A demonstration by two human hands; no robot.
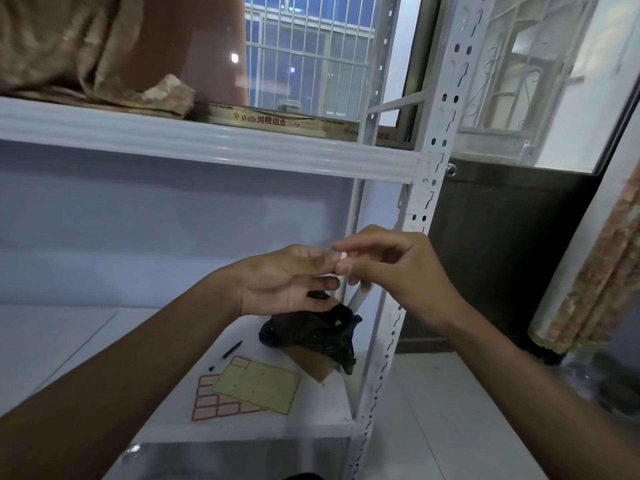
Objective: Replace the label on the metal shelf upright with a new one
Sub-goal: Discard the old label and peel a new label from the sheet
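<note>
The white perforated metal upright [434, 143] runs from top right down to the lower shelf corner. In front of it my two hands meet. My right hand [391, 268] pinches a small white label [343, 255] between thumb and fingertips. My left hand [287, 278] is palm up with its fingertips touching the same label; I cannot tell whether it grips it. On the lower shelf [166, 424] lie a sheet of red-bordered labels [214, 400] and a yellowish backing sheet [258, 386] partly over it.
A black pen [227, 355] lies beside the sheets. A crumpled black plastic bag [311, 332] and a piece of brown cardboard [313, 363] sit at the shelf's right end. The upper shelf [207, 142] carries folded fabric [79, 50] and flat boxes [277, 119]. A barred window [308, 46] is behind.
</note>
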